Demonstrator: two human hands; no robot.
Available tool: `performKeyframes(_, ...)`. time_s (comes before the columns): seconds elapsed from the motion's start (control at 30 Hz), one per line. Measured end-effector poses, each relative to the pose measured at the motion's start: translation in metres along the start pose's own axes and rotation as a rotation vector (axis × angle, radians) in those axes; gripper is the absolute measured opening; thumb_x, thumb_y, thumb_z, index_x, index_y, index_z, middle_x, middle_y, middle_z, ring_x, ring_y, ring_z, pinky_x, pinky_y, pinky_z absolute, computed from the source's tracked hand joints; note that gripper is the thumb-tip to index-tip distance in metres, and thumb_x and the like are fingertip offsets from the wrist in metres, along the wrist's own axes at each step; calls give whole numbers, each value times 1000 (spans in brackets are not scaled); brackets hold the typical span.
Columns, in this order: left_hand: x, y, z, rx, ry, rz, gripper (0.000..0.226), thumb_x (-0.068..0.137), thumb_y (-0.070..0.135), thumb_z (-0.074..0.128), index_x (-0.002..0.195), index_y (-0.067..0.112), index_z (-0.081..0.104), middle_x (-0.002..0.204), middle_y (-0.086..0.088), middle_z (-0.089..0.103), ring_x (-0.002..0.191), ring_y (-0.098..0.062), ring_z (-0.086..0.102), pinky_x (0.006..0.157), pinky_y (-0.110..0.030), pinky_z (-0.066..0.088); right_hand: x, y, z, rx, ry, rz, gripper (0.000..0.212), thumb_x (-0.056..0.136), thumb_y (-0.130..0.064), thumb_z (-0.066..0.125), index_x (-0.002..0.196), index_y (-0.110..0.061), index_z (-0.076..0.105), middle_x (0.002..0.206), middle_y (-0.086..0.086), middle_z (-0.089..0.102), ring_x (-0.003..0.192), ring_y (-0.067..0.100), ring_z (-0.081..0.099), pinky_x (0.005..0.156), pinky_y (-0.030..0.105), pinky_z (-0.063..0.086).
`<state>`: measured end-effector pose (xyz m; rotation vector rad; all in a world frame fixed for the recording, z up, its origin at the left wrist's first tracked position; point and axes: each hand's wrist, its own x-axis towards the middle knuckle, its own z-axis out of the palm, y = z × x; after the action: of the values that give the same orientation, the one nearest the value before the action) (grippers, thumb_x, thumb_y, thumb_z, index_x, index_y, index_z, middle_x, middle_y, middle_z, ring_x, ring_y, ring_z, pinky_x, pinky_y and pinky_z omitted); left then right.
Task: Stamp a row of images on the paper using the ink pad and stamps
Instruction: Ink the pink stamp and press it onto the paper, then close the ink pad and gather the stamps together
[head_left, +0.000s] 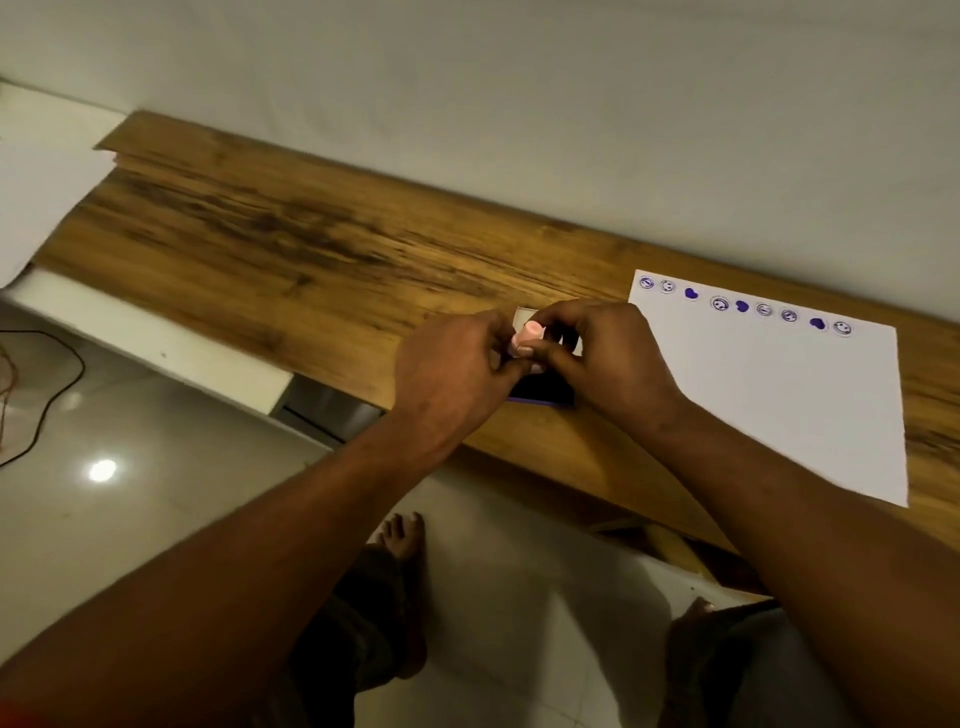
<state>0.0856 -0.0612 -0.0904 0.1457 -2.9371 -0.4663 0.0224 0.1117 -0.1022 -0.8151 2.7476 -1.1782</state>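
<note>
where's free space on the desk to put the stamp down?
Bare wood on the desk, from the left hand out to its far end. Blank paper below the stamped row. Crowded: both hands, right hand included, over the ink pad holding the pink stamp.

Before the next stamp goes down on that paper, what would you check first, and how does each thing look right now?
1. Stamp held: the pink stamp is pinched between the left hand and the right hand. Ok.
2. Ink pad within reach: the ink pad lies directly under the hands, near the table edge. Ok.
3. Stamp face inked: hidden by the fingers. Cannot tell.
4. Room on the paper: the paper has a row of purple prints running nearly the full width of its far edge, with little space left at the end. Not ok for that row; blank below.
5. Paper lying flat: ok.
</note>
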Motion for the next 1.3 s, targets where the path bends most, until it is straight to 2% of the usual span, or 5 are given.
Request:
performKeyframes(0.27,2,-80,-40,83,-48,-125,48,78,55,87,118,34,71,108,14,76,95,-7,67,64,-26,41,17,-25,53,-148,-92,-26,34,91,-53,69,117,-32,73,102,-13,73,87,5,61,67,20,46)
performKeyframes(0.7,-5,-117,-53,74,22,-227,31,89,51,78,112,30,74,101,12,77,92,-9,65,67,-29,37,19,-49,84,-385,-243,-113,40,96,-52,60,126,-27,67,111,-2,73,97,15,67,82,35,58)
performKeyframes(1.03,-18,-86,-66,109,44,-39,31,94,55,71,112,29,73,100,9,77,90,-11,68,59,-25,34,31,-21,22,-315,130,31,44,86,-70,63,98,-29,73,84,-8,72,77,12,65,67,35,56)
performKeyframes(1.17,-38,-38,-67,144,-18,84,33,100,56,60,118,30,69,103,9,74,90,-10,65,62,-25,39,36,21,8,-318,102,134,46,87,-66,65,109,-26,73,95,-4,75,84,12,65,70,29,53)
performKeyframes(1.3,-63,17,-45,168,-309,247,46,108,57,40,139,26,55,130,1,66,108,-16,63,84,-36,53,36,47,4,-331,-59,146,58,84,-61,72,127,-23,68,120,0,69,101,19,65,79,31,52)
